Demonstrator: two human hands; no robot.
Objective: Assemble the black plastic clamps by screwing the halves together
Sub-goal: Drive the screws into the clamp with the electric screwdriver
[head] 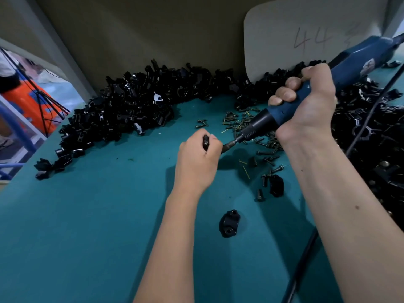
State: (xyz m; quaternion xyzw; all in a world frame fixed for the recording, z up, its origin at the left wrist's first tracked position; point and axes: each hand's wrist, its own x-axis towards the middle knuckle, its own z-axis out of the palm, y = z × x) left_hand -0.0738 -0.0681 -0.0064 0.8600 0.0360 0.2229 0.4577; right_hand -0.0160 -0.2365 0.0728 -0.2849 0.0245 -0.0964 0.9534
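Note:
My left hand (197, 158) grips a small black clamp (206, 142) above the teal table, mostly hidden by my fingers. My right hand (306, 106) holds a blue electric screwdriver (323, 84), whose black nose and bit (229, 145) point down-left and meet the clamp at my left hand. A loose black clamp half (229, 223) lies on the table near me. Another black clamp piece (276, 185) lies to the right of it. Loose dark screws (265, 153) are scattered under the screwdriver.
A big heap of black clamp parts (122, 112) curves along the back left, and another heap (376, 136) fills the right side. A white board (306, 38) marked 44 leans on the back wall. The screwdriver's black cable (303, 263) runs along the teal table (87, 226).

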